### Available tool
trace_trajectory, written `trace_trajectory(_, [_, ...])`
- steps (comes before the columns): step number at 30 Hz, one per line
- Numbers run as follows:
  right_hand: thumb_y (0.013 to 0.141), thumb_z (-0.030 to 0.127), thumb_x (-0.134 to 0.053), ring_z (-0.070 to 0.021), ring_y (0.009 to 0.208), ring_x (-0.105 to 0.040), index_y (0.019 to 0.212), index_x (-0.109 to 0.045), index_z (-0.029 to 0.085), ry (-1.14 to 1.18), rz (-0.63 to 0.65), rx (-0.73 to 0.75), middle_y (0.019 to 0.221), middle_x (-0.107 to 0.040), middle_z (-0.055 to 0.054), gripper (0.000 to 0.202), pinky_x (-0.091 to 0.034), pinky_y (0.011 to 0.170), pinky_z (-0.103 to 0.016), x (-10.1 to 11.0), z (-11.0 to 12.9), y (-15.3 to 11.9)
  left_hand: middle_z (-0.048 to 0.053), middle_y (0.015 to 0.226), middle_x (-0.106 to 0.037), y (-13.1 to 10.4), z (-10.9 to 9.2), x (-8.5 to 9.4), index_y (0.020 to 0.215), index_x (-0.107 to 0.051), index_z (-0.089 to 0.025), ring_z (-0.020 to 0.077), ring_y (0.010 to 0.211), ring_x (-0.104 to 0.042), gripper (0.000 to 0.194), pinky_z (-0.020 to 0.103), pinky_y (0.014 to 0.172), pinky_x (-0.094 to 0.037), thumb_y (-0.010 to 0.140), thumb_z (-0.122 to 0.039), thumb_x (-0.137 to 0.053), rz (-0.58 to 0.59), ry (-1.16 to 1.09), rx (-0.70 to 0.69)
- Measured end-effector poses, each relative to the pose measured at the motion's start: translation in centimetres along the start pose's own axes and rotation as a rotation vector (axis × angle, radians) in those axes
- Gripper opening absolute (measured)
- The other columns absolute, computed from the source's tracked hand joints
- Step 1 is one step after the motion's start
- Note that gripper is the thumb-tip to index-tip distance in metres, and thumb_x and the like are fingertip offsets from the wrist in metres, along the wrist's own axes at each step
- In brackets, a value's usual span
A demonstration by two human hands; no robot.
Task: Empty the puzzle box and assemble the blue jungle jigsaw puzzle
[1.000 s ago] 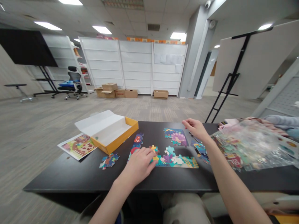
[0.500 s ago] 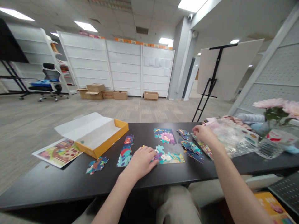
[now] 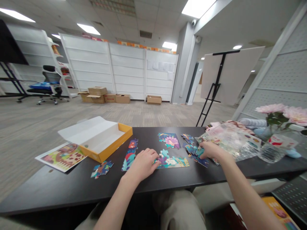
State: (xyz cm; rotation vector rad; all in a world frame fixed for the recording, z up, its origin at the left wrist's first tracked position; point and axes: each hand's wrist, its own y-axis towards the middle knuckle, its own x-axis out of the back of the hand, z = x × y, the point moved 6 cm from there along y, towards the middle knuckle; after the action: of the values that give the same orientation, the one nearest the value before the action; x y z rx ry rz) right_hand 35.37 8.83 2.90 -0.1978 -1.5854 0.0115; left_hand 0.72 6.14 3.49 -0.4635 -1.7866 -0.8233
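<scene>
My left hand (image 3: 145,162) lies over part of a joined jigsaw section, palm down with its fingers laid out on the pieces. To its right shows the section's white rabbit part (image 3: 171,161), and to its left runs a column of joined pieces (image 3: 129,155). At the pile of loose dark-blue puzzle pieces (image 3: 192,150), my right hand (image 3: 211,150) has its fingertips closed on the edge of a puzzle piece (image 3: 199,152). A joined peacock section (image 3: 169,140) lies beyond both hands. Another small cluster of puzzle pieces (image 3: 188,138) sits near the right hand.
An open yellow box (image 3: 115,147) and a picture sheet (image 3: 63,157) lie at the left, with several loose pieces (image 3: 102,169) in front. Clear plastic bags (image 3: 235,140) and a glass vase with pink flowers (image 3: 272,150) stand on the right of the black table (image 3: 72,195).
My right hand has come down and nearer, from the edge of the plastic bags to the loose puzzle pieces. My left hand stays almost in place on the jigsaw.
</scene>
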Motion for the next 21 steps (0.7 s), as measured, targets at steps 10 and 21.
trace_trajectory(10, [0.068,0.026,-0.07,-0.0274,0.088,-0.067,0.085,-0.07,0.019,0.015,-0.041,0.079,0.091,-0.073,-0.009,0.018,-0.043,0.068,-0.029,1.5,-0.2,-1.2,0.005,0.105,-0.069,-0.5,0.6,0.4,0.099,-0.069,-0.02,0.023,0.099,-0.062,0.017,0.036,0.089,-0.05,0.096,-0.033,-0.059,-0.034,-0.02,0.001])
trace_trajectory(21, [0.082,0.023,-0.06,-0.0168,0.087,-0.062,0.115,-0.06,0.02,0.647,0.086,0.762,0.102,-0.066,-0.004,0.033,-0.049,0.078,-0.028,3.7,15.7,-0.6,0.006,0.116,-0.068,-0.6,2.4,0.7,0.118,-0.062,-0.021,0.0217,0.109,-0.063,0.025,0.035,0.096,-0.05,0.095,-0.021,-0.053,-0.18,-0.283,0.176])
